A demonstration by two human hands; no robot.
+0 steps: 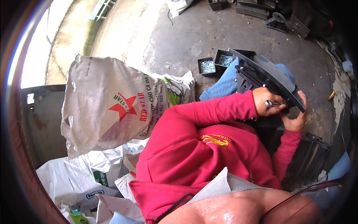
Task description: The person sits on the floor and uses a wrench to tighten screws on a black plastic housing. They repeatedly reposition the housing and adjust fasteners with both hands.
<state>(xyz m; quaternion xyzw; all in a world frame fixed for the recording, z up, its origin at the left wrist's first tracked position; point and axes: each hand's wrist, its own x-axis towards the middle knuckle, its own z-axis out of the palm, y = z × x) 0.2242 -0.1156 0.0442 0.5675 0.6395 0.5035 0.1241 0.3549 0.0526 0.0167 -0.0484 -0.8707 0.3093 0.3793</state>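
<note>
A large black part [263,74], like a moulded panel with ribs and fittings on its near side, lies tilted over my knees in blue trousers [223,83]. My left hand [265,100] is closed near the panel's near side, around a silver rod-like tool [274,104] with a rounded end. What the tool's far end touches is hidden. At the panel's right-hand end, my right hand [296,114] grips the edge between thumb and fingers. Both arms are in red sleeves.
Beyond my knees, a small black bin [206,67] and another black bin [225,59] hold small shiny metal pieces. A big white woven sack [100,100] stands at left, with white plastic bags [82,175] below. Dark metal blocks [253,9] lie at the far right.
</note>
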